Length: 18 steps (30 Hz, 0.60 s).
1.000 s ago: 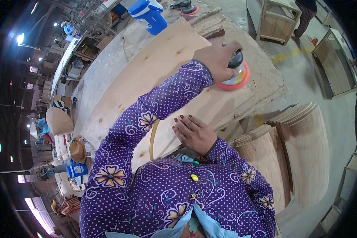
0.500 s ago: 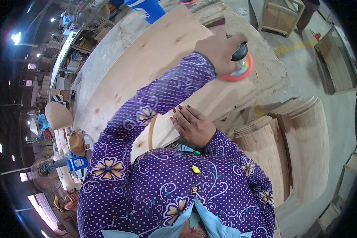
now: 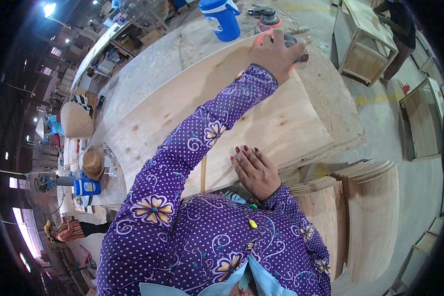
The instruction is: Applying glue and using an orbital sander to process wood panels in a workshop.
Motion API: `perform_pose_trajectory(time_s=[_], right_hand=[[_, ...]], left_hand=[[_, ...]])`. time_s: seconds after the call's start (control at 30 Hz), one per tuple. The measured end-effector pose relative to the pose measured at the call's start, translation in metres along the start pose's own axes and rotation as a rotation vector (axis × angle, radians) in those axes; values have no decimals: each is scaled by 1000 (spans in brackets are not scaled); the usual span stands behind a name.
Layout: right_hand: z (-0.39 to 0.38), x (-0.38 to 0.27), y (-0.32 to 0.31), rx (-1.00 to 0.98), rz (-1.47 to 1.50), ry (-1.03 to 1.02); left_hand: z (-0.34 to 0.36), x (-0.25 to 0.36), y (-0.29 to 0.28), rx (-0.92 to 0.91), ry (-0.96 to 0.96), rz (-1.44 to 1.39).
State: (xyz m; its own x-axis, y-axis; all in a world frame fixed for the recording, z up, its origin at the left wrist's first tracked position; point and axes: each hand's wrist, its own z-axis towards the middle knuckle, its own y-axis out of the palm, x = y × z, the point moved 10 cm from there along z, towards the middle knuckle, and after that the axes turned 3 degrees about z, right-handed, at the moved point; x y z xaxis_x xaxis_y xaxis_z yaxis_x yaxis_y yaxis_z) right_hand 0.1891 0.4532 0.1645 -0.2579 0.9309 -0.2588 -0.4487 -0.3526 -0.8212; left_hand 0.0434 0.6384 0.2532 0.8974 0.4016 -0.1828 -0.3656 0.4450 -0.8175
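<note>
A broad, pale plywood sheet [image 3: 192,118] with small knots lies across the worktable in front of me. My left hand [image 3: 277,55] is closed over the top of a round power sander with an orange-red pad [image 3: 259,38], at the sheet's far edge. The hand covers most of the sander. Close to my body, my right hand [image 3: 257,173] rests palm down on the near part of the sheet, its fingers stretched out. A reddish-brown piece [image 3: 305,57] lies just right of the sander.
Beyond the sheet stand a blue jug [image 3: 223,22] and a second sander [image 3: 269,18]. Stacked curved plywood sheets [image 3: 372,217] stand at my right. Wooden cabinet frames [image 3: 357,61] are on the floor at the far right, with a person [image 3: 402,29] beside one. A fan [image 3: 145,10] stands far left.
My left hand has carried the sander from the sheet's right part to its far edge. My right hand stays flat on the near part. The whole view has shifted, showing more beyond the table.
</note>
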Motion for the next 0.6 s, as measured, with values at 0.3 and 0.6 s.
perform_pose_trajectory(time_s=[0.3, 0.6], right_hand=[[-3, -2, 3, -8, 14, -9], [3, -3, 0, -16, 8, 0]], left_hand=[[-6, -20, -4, -4, -15, 15], [-37, 17, -1, -389, 25, -236]])
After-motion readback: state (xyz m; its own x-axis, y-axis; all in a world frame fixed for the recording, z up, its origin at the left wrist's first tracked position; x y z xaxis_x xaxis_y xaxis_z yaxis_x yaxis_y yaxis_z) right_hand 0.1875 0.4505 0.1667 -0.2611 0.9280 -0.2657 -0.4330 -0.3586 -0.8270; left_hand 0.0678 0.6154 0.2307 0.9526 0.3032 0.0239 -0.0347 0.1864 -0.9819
